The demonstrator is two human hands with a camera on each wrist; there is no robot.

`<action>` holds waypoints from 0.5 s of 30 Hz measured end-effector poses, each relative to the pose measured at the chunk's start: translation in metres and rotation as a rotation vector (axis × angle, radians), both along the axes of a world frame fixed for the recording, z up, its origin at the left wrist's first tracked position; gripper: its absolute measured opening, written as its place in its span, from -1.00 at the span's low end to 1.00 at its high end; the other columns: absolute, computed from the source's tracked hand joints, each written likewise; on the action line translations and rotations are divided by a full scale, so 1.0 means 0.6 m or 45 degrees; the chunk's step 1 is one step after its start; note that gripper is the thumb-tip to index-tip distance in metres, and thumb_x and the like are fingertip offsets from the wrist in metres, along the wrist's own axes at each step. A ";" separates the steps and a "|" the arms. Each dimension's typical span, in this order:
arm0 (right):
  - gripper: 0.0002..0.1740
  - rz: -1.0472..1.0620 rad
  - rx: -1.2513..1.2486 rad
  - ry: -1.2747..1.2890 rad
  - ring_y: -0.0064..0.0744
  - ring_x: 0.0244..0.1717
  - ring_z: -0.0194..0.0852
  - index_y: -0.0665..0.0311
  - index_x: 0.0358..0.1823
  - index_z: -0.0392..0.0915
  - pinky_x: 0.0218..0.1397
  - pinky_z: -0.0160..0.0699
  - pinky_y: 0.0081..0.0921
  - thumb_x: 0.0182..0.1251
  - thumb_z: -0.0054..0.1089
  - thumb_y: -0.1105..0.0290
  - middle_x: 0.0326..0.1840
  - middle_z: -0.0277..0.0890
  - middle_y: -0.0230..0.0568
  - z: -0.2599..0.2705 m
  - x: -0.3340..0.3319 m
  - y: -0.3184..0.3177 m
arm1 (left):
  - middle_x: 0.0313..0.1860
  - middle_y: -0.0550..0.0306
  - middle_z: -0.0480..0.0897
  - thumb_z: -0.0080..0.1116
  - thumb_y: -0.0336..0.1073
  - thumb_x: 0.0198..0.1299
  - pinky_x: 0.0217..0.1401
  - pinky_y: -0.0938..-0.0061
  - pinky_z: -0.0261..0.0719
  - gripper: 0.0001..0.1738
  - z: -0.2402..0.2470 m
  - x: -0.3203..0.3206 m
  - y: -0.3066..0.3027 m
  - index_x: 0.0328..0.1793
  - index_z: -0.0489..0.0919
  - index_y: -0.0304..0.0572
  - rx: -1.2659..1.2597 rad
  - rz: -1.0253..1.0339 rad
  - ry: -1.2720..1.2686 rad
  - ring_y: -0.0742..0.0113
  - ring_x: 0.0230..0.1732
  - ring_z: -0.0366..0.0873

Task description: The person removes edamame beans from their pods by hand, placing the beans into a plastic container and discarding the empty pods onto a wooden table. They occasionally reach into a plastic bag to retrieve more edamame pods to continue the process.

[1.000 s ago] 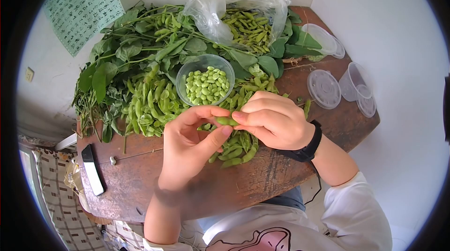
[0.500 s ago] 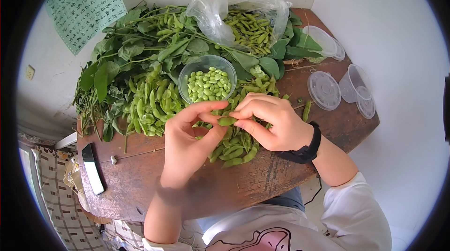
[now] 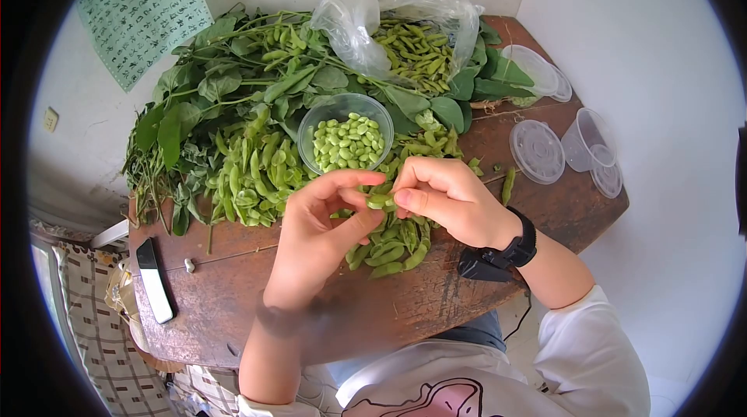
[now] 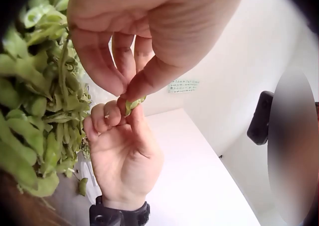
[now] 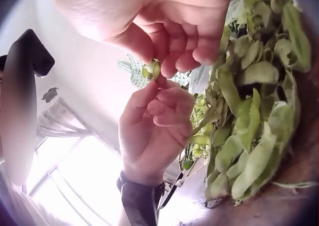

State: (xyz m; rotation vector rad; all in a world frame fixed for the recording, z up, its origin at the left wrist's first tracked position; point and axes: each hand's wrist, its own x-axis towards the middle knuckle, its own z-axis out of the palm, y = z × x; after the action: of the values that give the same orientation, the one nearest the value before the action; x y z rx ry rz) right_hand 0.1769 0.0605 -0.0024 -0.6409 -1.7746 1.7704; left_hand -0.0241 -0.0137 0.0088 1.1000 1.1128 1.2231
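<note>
Between the two hands is a green bean pod (image 3: 378, 202), held just in front of the clear bowl (image 3: 305, 154) of shelled beans (image 3: 348, 141). The left hand (image 3: 320, 230) pinches one end between thumb and fingers. From the other side, the right hand (image 3: 451, 203) pinches the pod with thumb and index finger. In the right wrist view the pod (image 5: 151, 70) looks split, with pale green inside. The left wrist view shows the pod (image 4: 133, 105) at both sets of fingertips. Loose pods (image 3: 389, 250) lie beneath the hands.
Leafy stalks (image 3: 226, 67) and heaped pods (image 3: 253, 172) cover the table's back and left. Behind the bowl lies a plastic bag of pods (image 3: 420, 51). Plastic lids (image 3: 537, 149) and cups (image 3: 580, 141) stand at right, a phone (image 3: 156, 285) at left on the wooden table (image 3: 226, 292).
The pod now looks split where it was whole. The right hand has turned and its fingers have closed in around the pod's end; the left hand has shifted slightly right.
</note>
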 end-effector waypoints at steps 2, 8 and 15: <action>-0.79 0.004 -0.014 -0.003 -0.64 -0.24 0.44 0.35 -0.20 0.50 -0.15 0.41 -0.63 0.55 0.10 0.34 -0.27 0.55 -0.35 0.000 0.000 0.001 | -0.30 0.41 0.51 0.30 -0.59 0.18 -0.29 0.71 0.55 -0.62 0.000 0.000 0.000 0.14 0.65 -0.23 0.001 -0.001 0.010 0.65 -0.26 0.49; -0.80 0.009 -0.021 -0.007 -0.63 -0.24 0.47 0.35 -0.21 0.51 -0.14 0.43 -0.60 0.53 0.10 0.34 -0.27 0.55 -0.35 0.000 0.001 0.002 | -0.30 0.41 0.50 0.30 -0.60 0.18 -0.28 0.71 0.54 -0.60 0.000 -0.001 0.000 0.17 0.64 -0.23 -0.005 -0.023 0.016 0.64 -0.27 0.48; -0.80 0.006 -0.064 -0.015 -0.62 -0.24 0.51 0.34 -0.22 0.51 -0.14 0.47 -0.60 0.52 0.11 0.34 -0.29 0.54 -0.36 0.000 0.001 0.003 | -0.30 0.40 0.50 0.29 -0.61 0.17 -0.26 0.70 0.54 -0.57 0.004 0.001 -0.001 0.19 0.63 -0.22 -0.022 -0.026 0.032 0.63 -0.26 0.49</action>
State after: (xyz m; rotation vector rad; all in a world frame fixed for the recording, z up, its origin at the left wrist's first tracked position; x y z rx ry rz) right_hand 0.1778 0.0620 -0.0027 -0.6696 -1.7458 1.8237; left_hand -0.0237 -0.0142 0.0112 1.1145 1.1266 1.1846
